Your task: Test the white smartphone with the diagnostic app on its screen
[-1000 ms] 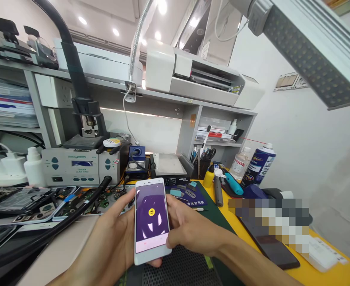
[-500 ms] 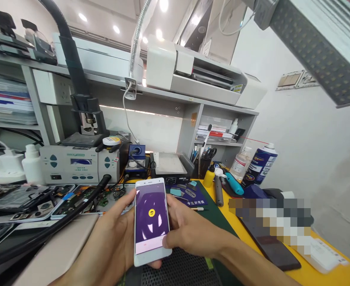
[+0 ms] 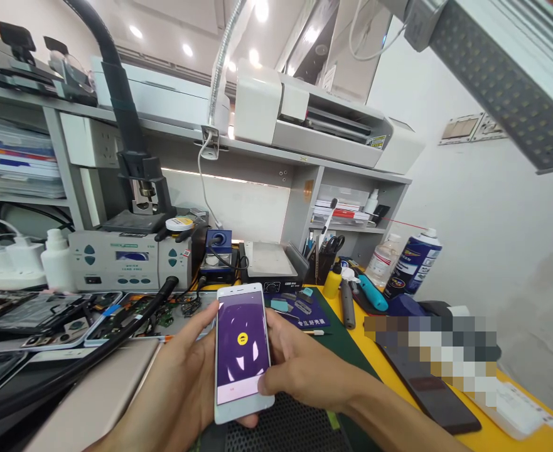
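The left hand (image 3: pixel 189 364) and the right hand (image 3: pixel 302 373) together grasp a white phone (image 3: pixel 243 355) (its screen (image 3: pixel 241 320) is mostly purple) above a black perforated pad (image 3: pixel 279 433). A green mat (image 3: pixel 349 358) lies on the yellow table (image 3: pixel 368 348); behind, a grey shelf (image 3: pixel 302 194) carries a white machine (image 3: pixel 257 103).

You can pass over green mat (image 3: pixel 344 349) by your right hand (image 3: pixel 299 370); black hose (image 3: pixel 107 349) bars your left; yellow bottle (image 3: pixel 331 285) stands beyond.

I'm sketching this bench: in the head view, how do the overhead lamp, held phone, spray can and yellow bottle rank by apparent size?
Largest to smallest:
1. Overhead lamp, cut off by the frame
2. Held phone
3. Spray can
4. Yellow bottle
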`<state>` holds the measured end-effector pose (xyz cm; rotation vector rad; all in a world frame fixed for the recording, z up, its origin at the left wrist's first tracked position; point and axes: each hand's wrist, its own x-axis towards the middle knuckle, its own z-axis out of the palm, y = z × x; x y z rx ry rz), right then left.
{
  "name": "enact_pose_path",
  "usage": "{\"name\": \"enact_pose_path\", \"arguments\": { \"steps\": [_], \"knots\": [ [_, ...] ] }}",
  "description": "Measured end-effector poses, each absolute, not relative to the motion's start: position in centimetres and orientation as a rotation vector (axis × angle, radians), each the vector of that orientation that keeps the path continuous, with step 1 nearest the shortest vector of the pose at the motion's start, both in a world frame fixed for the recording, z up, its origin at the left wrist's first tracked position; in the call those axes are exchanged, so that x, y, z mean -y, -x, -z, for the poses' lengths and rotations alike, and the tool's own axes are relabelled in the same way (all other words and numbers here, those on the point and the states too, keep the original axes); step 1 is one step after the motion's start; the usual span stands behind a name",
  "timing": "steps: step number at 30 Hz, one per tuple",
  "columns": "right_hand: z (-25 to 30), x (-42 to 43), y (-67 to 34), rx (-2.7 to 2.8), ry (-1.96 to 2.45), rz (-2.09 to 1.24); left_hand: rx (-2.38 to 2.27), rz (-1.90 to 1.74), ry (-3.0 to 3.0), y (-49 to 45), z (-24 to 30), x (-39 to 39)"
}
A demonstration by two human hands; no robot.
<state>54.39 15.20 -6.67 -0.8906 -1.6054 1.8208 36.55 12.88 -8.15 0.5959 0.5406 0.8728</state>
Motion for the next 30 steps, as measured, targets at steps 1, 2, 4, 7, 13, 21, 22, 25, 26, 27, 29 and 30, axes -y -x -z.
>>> {"name": "enact_pose_path", "arguments": {
  "steps": [1,2,4,7,13,21,22,25,26,27,29,30],
  "knots": [
    [6.62,-15.17,-54.35,1.595,0.892,-1.826,-0.533,-0.876,-0.597,-36.58,8.13,-12.88],
    [6.6,-15.16,-54.31,1.587,0.887,-1.829,-0.525,-0.875,-0.598,-36.59,8.13,-12.87],
    [6.64,-15.17,-54.27,1.578,0.878,-1.825,-0.515,-0.869,-0.602,-36.55,8.18,-12.86],
    [6.78,-15.25,-54.27,1.577,0.887,-1.818,-0.52,-0.867,-0.617,-36.47,8.3,-12.86],
    [6.58,-15.16,-54.2,1.577,0.897,-1.804,-0.558,-0.866,-0.624,-36.56,8.13,-12.82],
    [7.16,-15.43,-54.56,1.646,0.878,-1.785,-0.538,-0.869,-0.638,-36.57,8.35,-12.8],
    [7.27,-15.48,-54.59,1.651,0.868,-1.785,-0.535,-0.861,-0.638,-36.55,8.39,-12.82],
    [7.4,-15.59,-54.64,1.666,0.852,-1.79,-0.529,-0.864,-0.628,-36.5,8.43,-12.83],
    [7.39,-15.6,-54.65,1.671,0.866,-1.792,-0.53,-0.867,-0.626,-36.48,8.43,-12.81],
    [7.36,-15.61,-54.64,1.675,0.885,-1.793,-0.532,-0.869,-0.626,-36.47,8.43,-12.79],
    [7.26,-15.59,-54.61,1.679,0.915,-1.791,-0.529,-0.866,-0.629,-36.47,8.39,-12.74],
    [7.19,-15.57,-54.59,1.674,0.919,-1.794,-0.525,-0.864,-0.631,-36.48,8.36,-12.71]
  ]
}}
